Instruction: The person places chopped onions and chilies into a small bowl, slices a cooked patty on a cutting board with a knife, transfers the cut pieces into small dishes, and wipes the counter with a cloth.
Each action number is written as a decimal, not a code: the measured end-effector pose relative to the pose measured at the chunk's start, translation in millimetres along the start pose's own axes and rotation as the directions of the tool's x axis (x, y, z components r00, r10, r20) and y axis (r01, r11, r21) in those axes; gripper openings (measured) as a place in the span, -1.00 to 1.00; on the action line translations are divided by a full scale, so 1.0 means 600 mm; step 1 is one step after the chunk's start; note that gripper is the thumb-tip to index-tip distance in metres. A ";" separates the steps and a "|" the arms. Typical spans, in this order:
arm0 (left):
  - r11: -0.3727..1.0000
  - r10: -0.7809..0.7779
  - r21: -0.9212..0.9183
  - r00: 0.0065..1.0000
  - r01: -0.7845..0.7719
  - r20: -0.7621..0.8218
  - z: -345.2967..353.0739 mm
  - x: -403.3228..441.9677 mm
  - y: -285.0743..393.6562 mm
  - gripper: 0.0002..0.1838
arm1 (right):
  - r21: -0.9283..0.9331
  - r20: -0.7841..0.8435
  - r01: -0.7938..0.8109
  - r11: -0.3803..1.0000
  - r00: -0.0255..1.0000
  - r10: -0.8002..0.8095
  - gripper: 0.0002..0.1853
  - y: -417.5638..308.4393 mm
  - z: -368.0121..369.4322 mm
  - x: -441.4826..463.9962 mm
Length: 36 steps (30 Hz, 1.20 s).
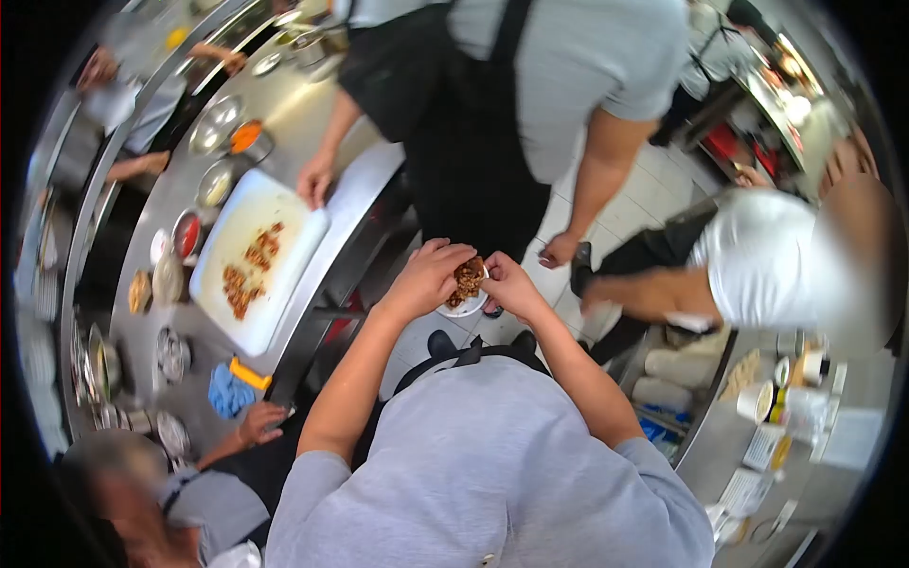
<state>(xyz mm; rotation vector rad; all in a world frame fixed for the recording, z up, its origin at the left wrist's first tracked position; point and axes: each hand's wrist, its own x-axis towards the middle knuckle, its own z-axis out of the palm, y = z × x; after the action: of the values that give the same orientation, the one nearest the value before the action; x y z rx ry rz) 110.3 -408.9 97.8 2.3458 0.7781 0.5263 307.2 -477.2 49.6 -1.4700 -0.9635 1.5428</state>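
In front of my body is a small white bowl (458, 310) with brown chopped food (467, 282) in it. My left hand (431, 276) wraps the bowl's left and far side, its fingers curled over the top. On the opposite side my right hand (511, 286) has its fingers closed at the rim, close to the food. My hands partly cover the bowl, so the exact grip of the right fingertips is hard to see.
A white cutting board (213, 270) with brown chopped pieces lies on the steel counter (147, 331) at left. Near it are bowls and a blue cloth (230, 390). A person in a black apron (473, 142) stands close ahead; other people are on both sides.
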 end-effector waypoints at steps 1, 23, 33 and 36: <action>1.000 0.023 -0.020 0.999 -0.022 0.039 0.017 0.016 0.002 -0.45 | 0.034 -0.033 -0.015 0.999 0.999 0.016 -0.78 0.003 -0.018 -0.018; 0.837 -0.123 -0.477 0.943 0.266 0.310 0.452 0.131 0.072 -0.54 | 0.244 -0.957 0.300 0.922 0.225 0.180 -0.73 0.236 -0.779 -0.536; 0.666 -0.544 -0.374 0.763 0.645 0.348 0.553 -0.066 -0.023 -0.55 | 0.272 -0.962 0.562 0.781 0.159 0.221 -0.80 0.255 -1.179 -0.449; 0.585 -0.659 -0.335 0.674 0.739 0.335 0.514 -0.075 0.028 -0.55 | 0.280 -0.960 0.588 0.759 0.150 0.238 -0.74 0.271 -1.266 -0.409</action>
<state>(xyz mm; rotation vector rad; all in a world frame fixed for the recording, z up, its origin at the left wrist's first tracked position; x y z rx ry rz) 246.6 -577.6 -126.6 1.4444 1.2588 0.1082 1066.7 -761.3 -31.9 -1.3216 0.2423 0.2577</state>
